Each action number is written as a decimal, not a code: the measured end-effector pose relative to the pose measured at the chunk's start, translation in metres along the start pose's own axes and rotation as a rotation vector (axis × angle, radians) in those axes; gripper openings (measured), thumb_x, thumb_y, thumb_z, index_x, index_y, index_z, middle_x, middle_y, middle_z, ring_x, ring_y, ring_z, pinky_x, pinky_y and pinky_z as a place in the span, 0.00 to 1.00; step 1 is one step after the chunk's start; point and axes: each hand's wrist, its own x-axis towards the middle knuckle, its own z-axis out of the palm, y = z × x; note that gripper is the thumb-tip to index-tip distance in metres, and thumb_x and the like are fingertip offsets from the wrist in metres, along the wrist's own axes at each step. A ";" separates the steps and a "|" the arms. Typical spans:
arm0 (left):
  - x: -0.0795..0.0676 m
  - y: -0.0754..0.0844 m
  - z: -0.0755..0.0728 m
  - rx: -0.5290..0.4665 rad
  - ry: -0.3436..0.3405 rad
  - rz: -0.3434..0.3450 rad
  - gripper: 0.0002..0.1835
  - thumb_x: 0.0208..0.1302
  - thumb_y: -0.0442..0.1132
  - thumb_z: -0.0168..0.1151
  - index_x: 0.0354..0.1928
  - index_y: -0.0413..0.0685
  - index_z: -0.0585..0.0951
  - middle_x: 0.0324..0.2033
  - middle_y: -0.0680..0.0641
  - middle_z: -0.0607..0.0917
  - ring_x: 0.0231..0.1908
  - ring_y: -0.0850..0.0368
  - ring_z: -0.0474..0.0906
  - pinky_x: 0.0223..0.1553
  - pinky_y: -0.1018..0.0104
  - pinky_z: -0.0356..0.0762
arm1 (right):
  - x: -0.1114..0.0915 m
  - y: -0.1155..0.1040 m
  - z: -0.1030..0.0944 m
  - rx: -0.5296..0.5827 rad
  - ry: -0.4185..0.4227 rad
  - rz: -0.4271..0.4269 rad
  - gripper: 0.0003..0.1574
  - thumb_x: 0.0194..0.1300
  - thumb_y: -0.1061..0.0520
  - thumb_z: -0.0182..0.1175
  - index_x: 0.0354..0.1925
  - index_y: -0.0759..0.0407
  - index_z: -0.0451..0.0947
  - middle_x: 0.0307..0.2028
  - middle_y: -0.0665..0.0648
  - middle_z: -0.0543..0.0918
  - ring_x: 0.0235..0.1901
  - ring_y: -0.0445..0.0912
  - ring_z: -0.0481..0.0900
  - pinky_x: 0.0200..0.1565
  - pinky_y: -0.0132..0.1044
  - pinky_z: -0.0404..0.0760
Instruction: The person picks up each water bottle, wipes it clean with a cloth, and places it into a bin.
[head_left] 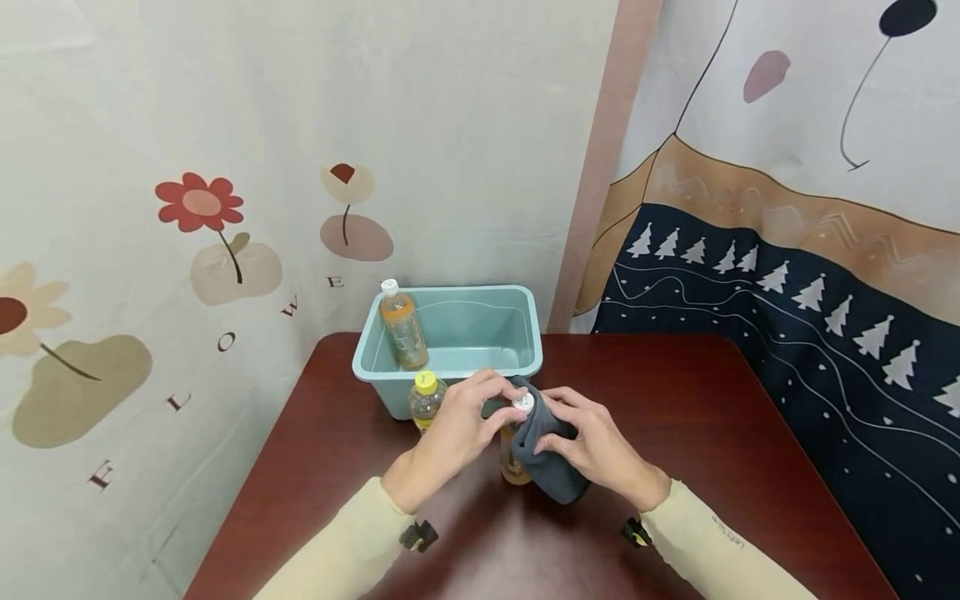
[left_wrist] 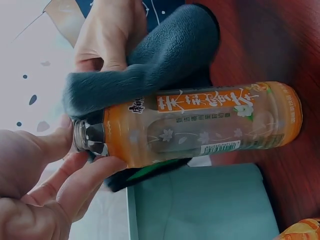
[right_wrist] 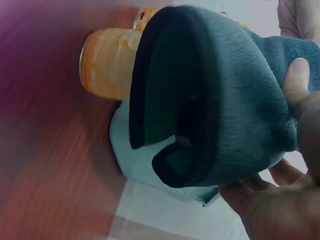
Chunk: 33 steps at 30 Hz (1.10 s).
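Note:
My left hand (head_left: 465,421) pinches the white cap (head_left: 524,402) of a clear drink bottle (left_wrist: 200,125) between thumb and fingers. The bottle has orange bands and an orange label, and its lower end (head_left: 515,472) is over the table in the head view. My right hand (head_left: 600,437) grips a dark grey-blue cloth (head_left: 553,467) laid along the bottle's right side, close under the cap. The cloth (right_wrist: 250,100) hangs in a loose fold in the right wrist view and hides part of the bottle.
Behind the hands stands a light teal plastic tub (head_left: 450,375). A white-capped bottle (head_left: 405,329) leans inside its left end. In front of the tub is a yellow-capped bottle (head_left: 426,402), partly behind my left hand. All rest on a dark red table (head_left: 660,392) against a patterned curtain.

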 end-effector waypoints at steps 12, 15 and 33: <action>0.001 0.000 -0.002 -0.012 -0.033 -0.019 0.11 0.71 0.37 0.84 0.49 0.50 0.89 0.52 0.49 0.94 0.58 0.52 0.94 0.61 0.55 0.96 | -0.010 0.025 0.014 -0.092 -0.128 0.058 0.28 0.66 0.66 0.85 0.64 0.57 0.95 0.51 0.53 0.96 0.50 0.45 0.97 0.51 0.37 0.97; 0.002 0.000 -0.001 -0.011 -0.036 -0.021 0.10 0.72 0.37 0.83 0.49 0.50 0.89 0.52 0.49 0.94 0.59 0.51 0.94 0.61 0.54 0.95 | -0.012 0.032 0.020 -0.127 -0.180 0.062 0.29 0.67 0.67 0.84 0.64 0.55 0.95 0.51 0.53 0.97 0.51 0.46 0.98 0.50 0.36 0.97; -0.002 0.000 0.006 0.032 -0.008 -0.004 0.11 0.71 0.38 0.84 0.48 0.49 0.88 0.51 0.48 0.94 0.56 0.53 0.94 0.61 0.56 0.95 | -0.021 0.043 0.040 -0.202 -0.218 0.127 0.25 0.62 0.68 0.86 0.55 0.51 0.98 0.44 0.52 0.98 0.45 0.45 0.97 0.43 0.32 0.92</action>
